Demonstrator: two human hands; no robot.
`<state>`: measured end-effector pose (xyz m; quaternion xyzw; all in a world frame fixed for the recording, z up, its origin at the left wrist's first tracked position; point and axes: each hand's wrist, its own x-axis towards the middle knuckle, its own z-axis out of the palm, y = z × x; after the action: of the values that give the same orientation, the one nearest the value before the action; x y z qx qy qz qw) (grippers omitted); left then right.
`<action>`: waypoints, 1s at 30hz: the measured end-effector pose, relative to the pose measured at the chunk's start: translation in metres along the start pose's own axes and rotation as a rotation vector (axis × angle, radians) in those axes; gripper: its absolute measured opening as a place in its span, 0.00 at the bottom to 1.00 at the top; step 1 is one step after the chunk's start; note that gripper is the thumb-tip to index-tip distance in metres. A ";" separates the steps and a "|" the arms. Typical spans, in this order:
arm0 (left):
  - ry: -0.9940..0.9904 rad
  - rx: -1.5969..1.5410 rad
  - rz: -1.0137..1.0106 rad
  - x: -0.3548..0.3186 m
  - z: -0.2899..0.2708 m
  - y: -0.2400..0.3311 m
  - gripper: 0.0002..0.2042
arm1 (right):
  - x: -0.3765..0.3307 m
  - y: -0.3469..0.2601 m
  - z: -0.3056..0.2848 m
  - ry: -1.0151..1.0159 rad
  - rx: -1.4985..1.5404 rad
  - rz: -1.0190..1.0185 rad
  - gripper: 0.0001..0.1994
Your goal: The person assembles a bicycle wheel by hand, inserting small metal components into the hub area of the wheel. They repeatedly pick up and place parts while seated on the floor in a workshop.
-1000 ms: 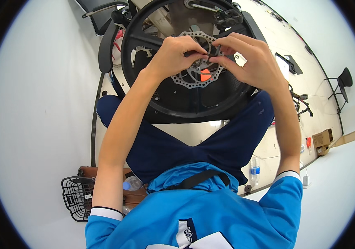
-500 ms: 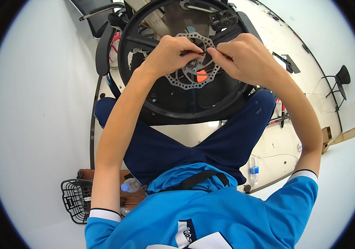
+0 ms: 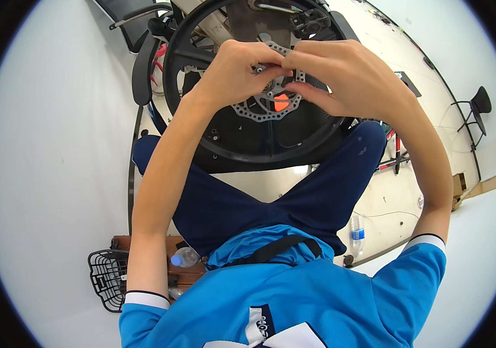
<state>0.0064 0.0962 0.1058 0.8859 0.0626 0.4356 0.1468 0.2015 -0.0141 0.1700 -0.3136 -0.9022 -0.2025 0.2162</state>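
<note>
A black spoked wheel (image 3: 271, 152) lies flat before my knees, with a drilled silver brake disc (image 3: 262, 118) at its hub. Over the disc's left part, my left hand (image 3: 233, 72) is closed in a pinch, its fingertips near the hub. What sits between them is too small and covered to make out. My right hand (image 3: 346, 78) meets it from the right. Its index fingertip touches the left fingertips, while the thumb stands apart below. An orange patch (image 3: 281, 102) shows through the disc beneath the hands.
A brake caliper (image 3: 310, 22) sits beyond the wheel's far right. Clear bottles lie on both sides, one blue-capped bottle (image 3: 185, 257) and one blue-labelled bottle (image 3: 357, 235). A black wire basket (image 3: 108, 278) stands lower left. A black chair (image 3: 480, 104) is far right.
My right thumb has moved down, away from its index finger, which has shifted left to my left fingertips. My left hand stays pinched over the disc.
</note>
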 end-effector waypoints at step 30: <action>-0.143 0.012 -0.166 -0.003 -0.004 0.002 0.10 | 0.016 0.009 0.001 -0.036 -0.149 -0.179 0.14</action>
<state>0.0013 0.0944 0.1066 0.9073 0.1275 0.3573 0.1812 0.1956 0.0005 0.1795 -0.2506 -0.9127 -0.2819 0.1573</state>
